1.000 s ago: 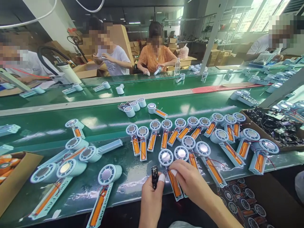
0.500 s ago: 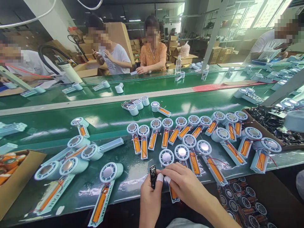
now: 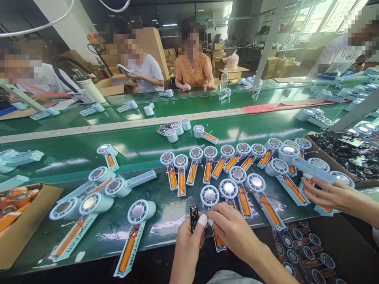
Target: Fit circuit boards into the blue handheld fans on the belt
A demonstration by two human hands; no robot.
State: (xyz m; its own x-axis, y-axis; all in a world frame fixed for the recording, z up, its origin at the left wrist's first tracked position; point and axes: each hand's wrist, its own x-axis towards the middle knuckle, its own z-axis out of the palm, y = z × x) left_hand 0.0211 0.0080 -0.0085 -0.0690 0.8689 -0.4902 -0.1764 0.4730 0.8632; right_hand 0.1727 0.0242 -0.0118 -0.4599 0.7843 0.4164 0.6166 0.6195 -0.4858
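Two bare hands close together, the right just beside the left's pinch grip.
The left hand (image 3: 191, 233) points upward, fingers curled, thumb capped by a white tip covering (image 3: 202, 220); its wrist (image 3: 184, 260) lies below the grip. The right hand (image 3: 229, 225) arches inward, fingers bunched, fingertips partly hidden; its forearm (image 3: 268, 258) slants away rightward below the grip.

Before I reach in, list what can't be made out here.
Head view:
Slim black circuit board: lower end behind left hand; any print too small.
What the right hand pinches, if anything: behind its fingers.
Flat orange block: top covered by right hand.
Brown cardboard box: cut off by left edge.
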